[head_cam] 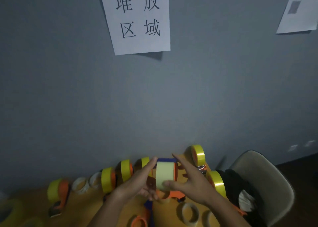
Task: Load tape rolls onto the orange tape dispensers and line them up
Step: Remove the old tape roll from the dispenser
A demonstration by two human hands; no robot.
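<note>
a: holding a pale yellow tape roll (164, 174) up above the wooden table (89, 207), both hands meet at the middle of the view. the roll sits on an orange tape dispenser (174, 183) with a dark blue top edge.

b: how do the fingers lie?

a: the right hand (191, 183) has its thumb pressed on the roll's lower face, with the other fingers spread wide and reaching over the dispenser's far side. the left hand (137, 180) cups the roll's left side, fingers long and fairly straight, the fingertips up by the blue edge. how firmly its lower fingers curl beneath i cannot tell.

b: and the rest of the dispensers?

a: a row of loaded dispensers (110, 177) stands along the grey wall (154, 97) behind the hands, each with a bright yellow roll. one more (57, 190) is further left, and two others (215, 180) are right of the hands, the far one (197, 153) raised higher.

b: loose rolls?

a: two clear-looking rolls (84, 183) lie by the wall at the left, and two more (189, 212) lie on the table near the bottom edge. an empty orange dispenser (139, 220) lies low in the view.

b: anything else?

a: a paper sign (137, 18) with printed characters hangs on the wall, another sheet (299, 9) is at the upper right, and a chair (263, 180) with dark cloth stands to the right.
</note>
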